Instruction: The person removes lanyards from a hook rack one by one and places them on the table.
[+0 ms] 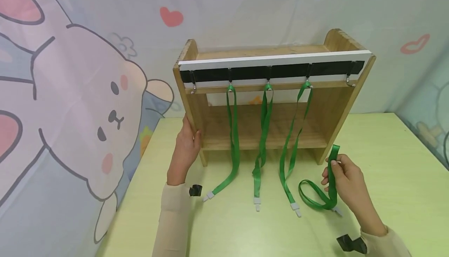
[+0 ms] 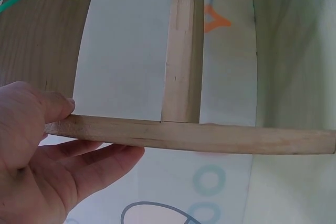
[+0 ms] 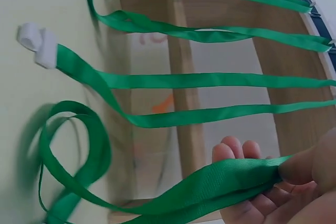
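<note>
A small wooden shelf (image 1: 264, 126) stands on the table, with a white and black strip of metal hooks (image 1: 308, 70) along its top front. From three of the hooks hang green lanyards (image 1: 235, 144) with white plastic clips; the outermost hook at each end holds nothing. My left hand (image 1: 185, 149) grips the shelf's left side panel (image 2: 236, 136), thumb on one face and fingers on the other. At the right, my right hand (image 1: 349, 177) pinches another green lanyard (image 3: 210, 184) between thumb and fingers. This lanyard's lower part lies looped on the table, its clip partly hidden beneath the band.
The pale yellow-green table (image 1: 224, 235) carries the shelf, and the hanging clips reach down near its surface in front. Behind and to the left hangs a cloth backdrop (image 1: 245, 19) printed with a cartoon animal and hearts. A dark cable (image 1: 446, 151) shows at the right edge.
</note>
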The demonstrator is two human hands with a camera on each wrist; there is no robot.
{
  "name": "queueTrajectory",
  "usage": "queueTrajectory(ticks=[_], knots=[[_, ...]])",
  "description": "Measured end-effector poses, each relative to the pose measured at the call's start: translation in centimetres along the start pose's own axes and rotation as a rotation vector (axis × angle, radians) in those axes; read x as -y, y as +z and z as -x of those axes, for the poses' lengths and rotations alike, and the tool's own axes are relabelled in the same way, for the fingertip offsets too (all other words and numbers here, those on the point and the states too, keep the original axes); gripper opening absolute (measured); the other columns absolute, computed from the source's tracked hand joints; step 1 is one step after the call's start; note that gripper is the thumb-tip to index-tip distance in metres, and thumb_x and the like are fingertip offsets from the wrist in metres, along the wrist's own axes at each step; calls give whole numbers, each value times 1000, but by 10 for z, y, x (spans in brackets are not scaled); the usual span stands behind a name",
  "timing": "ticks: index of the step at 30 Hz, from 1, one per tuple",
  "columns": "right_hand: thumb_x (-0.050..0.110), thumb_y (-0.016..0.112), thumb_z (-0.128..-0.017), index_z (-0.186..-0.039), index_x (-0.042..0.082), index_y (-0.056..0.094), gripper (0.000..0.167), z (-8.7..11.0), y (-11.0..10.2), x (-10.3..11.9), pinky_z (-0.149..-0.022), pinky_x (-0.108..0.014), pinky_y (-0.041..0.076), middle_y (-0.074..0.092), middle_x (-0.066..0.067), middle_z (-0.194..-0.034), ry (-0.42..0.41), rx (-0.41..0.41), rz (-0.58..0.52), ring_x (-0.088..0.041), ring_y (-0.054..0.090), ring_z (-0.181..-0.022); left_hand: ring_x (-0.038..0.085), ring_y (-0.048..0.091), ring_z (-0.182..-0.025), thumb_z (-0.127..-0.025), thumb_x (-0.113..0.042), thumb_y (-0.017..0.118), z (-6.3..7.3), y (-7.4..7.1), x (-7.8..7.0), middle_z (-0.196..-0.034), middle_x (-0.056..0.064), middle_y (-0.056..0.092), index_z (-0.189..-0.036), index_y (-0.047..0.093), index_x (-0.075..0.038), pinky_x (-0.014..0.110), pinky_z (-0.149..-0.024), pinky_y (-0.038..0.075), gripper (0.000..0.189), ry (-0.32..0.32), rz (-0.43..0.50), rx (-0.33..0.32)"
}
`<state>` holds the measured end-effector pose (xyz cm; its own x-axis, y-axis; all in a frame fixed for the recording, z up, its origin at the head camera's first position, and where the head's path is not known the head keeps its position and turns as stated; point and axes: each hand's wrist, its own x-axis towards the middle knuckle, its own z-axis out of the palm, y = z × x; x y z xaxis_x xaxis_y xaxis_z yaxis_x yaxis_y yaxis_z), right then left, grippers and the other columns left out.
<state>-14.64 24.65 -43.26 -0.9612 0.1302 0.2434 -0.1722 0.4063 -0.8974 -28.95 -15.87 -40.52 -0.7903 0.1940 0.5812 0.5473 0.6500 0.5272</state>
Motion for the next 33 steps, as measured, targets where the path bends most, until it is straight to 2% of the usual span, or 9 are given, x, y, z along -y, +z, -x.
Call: queueTrajectory(ticks=[5,10,14,17,21,25,33], knots=[[9,34,-110,-116,-13,51,28,6,5,-11,-51,-36,58,62,-20,-81,49,28,20,-20,66,-61,52,56,-119,-101,3,52,0,0,0,-135,35,47,-153,16,6,61,-96,48,63,9,1,-4],[6,38,-109,-112,-15,54,27,11,7,-22,-52,-32,57,64,-19,-82,84,69,75,-21,66,-63,52,55,-120,-101,3,52,-1,1,0,-136,35,47,-153,16,5,61,-96,48,64,24,3,-11],[5,41,-108,-111,-14,57,25,13,7,-30,-55,-29,55,66,-16,-84,113,102,162,-22,67,-66,51,55,-121,-102,2,53,-2,1,0,-137,35,46,-154,15,4,60,-97,48,65,18,8,-5],[4,45,-106,-110,-11,61,23,13,8,-36,-58,-27,48,67,-12,-84,127,126,242,-18,61,-67,50,55,-121,-102,3,52,-1,1,0,-138,34,46,-155,14,4,60,-97,48,65,9,13,0],[4,51,-104,-108,-9,66,20,11,8,-43,-57,-28,43,68,-8,-85,115,156,311,-16,53,-66,51,55,-120,-101,4,52,-2,0,-1,-137,35,46,-154,15,4,60,-95,49,65,24,17,-13],[1,56,-101,-106,-9,68,17,9,8,-49,-57,-27,45,68,-6,-84,94,188,352,-15,54,-66,52,56,-119,-101,4,53,-1,0,0,-136,36,47,-153,16,5,61,-95,49,64,38,10,-28],[-2,61,-94,-107,-9,67,16,11,11,-57,-56,-27,43,64,-4,-81,91,209,398,-17,53,-67,52,55,-120,-101,3,53,0,1,0,-137,36,46,-153,16,5,62,-94,49,64,-4,16,-1]])
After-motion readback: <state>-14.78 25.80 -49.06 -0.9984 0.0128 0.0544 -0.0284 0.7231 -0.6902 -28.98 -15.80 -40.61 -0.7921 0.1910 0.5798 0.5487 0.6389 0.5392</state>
